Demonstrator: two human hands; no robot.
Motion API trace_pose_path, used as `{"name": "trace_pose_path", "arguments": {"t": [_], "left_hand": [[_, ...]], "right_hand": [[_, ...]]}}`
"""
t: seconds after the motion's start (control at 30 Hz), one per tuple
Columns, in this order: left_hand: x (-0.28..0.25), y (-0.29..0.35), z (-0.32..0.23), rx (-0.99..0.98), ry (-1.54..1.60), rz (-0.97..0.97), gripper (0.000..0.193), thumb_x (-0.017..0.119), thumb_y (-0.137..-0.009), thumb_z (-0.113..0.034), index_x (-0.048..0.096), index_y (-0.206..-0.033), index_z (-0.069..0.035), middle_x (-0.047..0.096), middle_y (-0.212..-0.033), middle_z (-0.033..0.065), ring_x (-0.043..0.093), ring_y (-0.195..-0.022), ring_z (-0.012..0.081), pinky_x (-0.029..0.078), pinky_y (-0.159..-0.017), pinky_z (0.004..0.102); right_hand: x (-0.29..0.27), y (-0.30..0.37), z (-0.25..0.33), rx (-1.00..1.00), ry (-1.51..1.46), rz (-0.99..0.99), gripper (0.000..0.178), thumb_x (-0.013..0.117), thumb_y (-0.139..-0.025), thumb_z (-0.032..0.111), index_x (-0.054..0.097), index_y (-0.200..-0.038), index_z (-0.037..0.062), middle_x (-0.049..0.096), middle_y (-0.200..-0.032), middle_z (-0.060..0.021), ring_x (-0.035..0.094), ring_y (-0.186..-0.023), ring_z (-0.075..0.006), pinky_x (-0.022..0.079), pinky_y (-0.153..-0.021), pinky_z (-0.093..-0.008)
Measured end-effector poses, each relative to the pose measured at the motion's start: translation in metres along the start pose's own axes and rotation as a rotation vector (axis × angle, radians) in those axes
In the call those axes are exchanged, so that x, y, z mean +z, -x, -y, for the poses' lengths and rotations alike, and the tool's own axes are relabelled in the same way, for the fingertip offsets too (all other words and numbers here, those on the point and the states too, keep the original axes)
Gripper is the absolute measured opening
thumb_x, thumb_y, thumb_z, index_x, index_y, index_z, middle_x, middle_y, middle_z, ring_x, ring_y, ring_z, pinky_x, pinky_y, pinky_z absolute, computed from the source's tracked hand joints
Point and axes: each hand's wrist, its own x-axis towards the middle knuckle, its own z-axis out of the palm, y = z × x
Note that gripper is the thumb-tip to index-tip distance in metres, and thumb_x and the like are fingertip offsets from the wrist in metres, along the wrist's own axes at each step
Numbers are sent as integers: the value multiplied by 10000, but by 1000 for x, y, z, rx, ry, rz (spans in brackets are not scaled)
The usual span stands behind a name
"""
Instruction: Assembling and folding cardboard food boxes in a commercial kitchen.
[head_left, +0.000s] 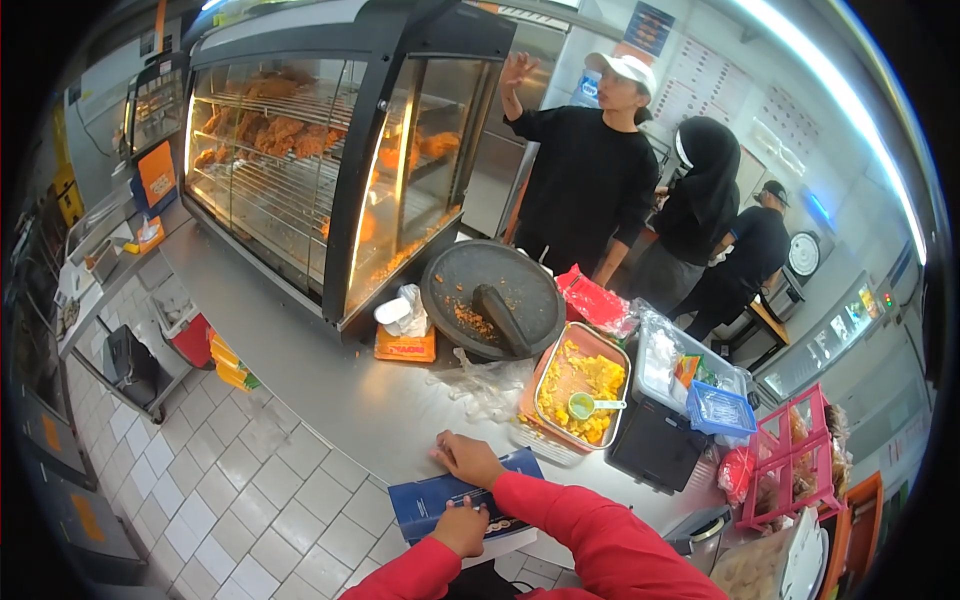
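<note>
A dark blue printed cardboard piece [415,508] lies at the near edge of the steel counter, with a white edge below it. My left hand [462,527] rests on its face, fingers apart and touching the surface. Across its far edge lies my right hand [470,460], its fingers stretched left and slightly apart over the counter. Neither hand is visibly wrapped round anything. Beyond them, crumpled clear plastic [490,390] lies on the counter. To the right is a tub [531,400] of yellow food, with a green scoop [583,405] lying in it.
A lit glass display cabinet [270,180] with fried pieces stands far left. A stone mortar [450,270] holds a pestle [500,318] beside an orange box [405,345]. A black container [655,445] and pink rack [800,475] stand right. A person [590,180] faces the counter.
</note>
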Motion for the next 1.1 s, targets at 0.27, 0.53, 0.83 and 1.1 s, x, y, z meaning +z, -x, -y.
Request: {"name": "trace_pose_path", "arguments": {"t": [0.27, 0.53, 0.83, 1.1], "left_hand": [[2, 2, -2, -22, -1, -12, 738, 561, -708, -205, 384, -1405, -38, 368, -1366, 373, 523, -1094, 554, 469, -934, 481], [1, 5, -4, -48, 8, -72, 770, 618, -671, -197, 396, -1389, -27, 404, -1337, 374, 561, -1129, 431, 399, -1012, 493], [-68, 29, 3, -93, -31, -258, 365, 506, -805, -151, 567, -1160, -97, 655, -1026, 157, 646, -920, 344, 514, -775, 448], [-64, -12, 25, -119, -74, -585, 227, 493, -815, -125, 624, -996, -89, 672, -856, 152, 661, -773, 343, 514, -687, 471]], "right_hand": [[0, -1, 6, -12, 115, -38, 302, 526, -933, 351, 498, -1011, 61, 638, -852, -165, 627, -760, -362, 496, -648, -453], [-6, 5, 5, -72, 130, -138, 212, 527, -936, 290, 541, -999, 88, 652, -829, -121, 643, -771, -319, 508, -653, -421], [-105, 126, 95, -272, -10, -499, 78, 642, -859, 156, 682, -902, 105, 669, -791, -60, 643, -704, -253, 495, -593, -332], [-2, 169, 46, -132, 127, -186, 366, 594, -892, 264, 560, -1220, 103, 560, -1260, -106, 535, -1158, -275, 446, -949, -406]]}}
